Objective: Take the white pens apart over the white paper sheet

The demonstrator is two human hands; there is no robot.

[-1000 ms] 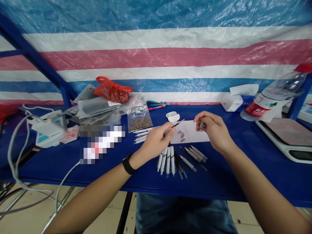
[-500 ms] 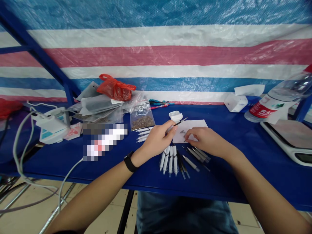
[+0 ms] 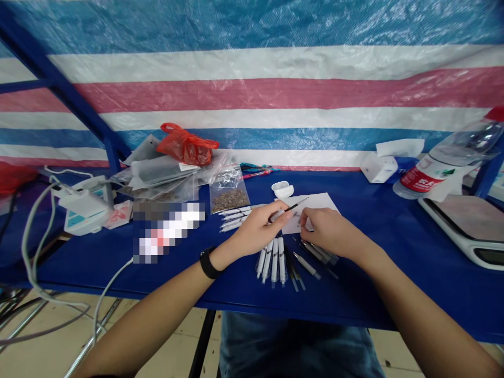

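My left hand (image 3: 258, 228) is closed round a thin pen refill (image 3: 294, 206) whose dark tip points right over a white paper sheet (image 3: 319, 202). My right hand (image 3: 328, 230) rests on the sheet's near edge with its fingertips pinched together on something too small to make out. Just in front of both hands lie several white pen barrels (image 3: 273, 259) in a row and several grey pen parts (image 3: 311, 257) on the blue table (image 3: 394, 262).
A small white cap (image 3: 282, 189) sits behind the sheet. At the left lie clear bags (image 3: 229, 191), a red plastic bag (image 3: 186, 146), a charger with cables (image 3: 81, 206). A tissue box (image 3: 380, 165), a water bottle (image 3: 444, 163) and a scale (image 3: 464, 220) stand at the right.
My right hand came down from mid-air onto the paper sheet and drew in toward my left hand. My left hand stayed put with the refill.
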